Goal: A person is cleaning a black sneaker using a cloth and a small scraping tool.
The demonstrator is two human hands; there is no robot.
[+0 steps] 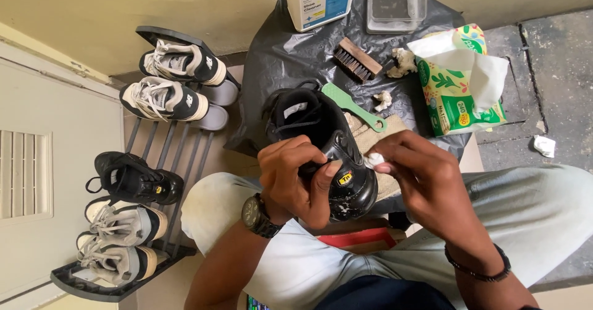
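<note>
Hands busy over the lap: the left hand (293, 177) has its fingers wrapped round a black shoe (324, 146), steadying it above the knees, toe towards the person. The right hand (420, 177) pinches a small white wad of tissue (373, 160) in narrow fingers, pressed to the shoe's side. Behind the shoe a black plastic sheet (278, 56) covers the floor, and on it lie a wooden brush (355, 59), a green-handled brush (352, 106), crumpled tissue scraps (403, 61) and, at its right edge, an open tissue pack (460, 81). A white cleaner bottle (318, 0) stands at the sheet's far edge. Off left, a shoe rack (185, 155) carries trainers.
</note>
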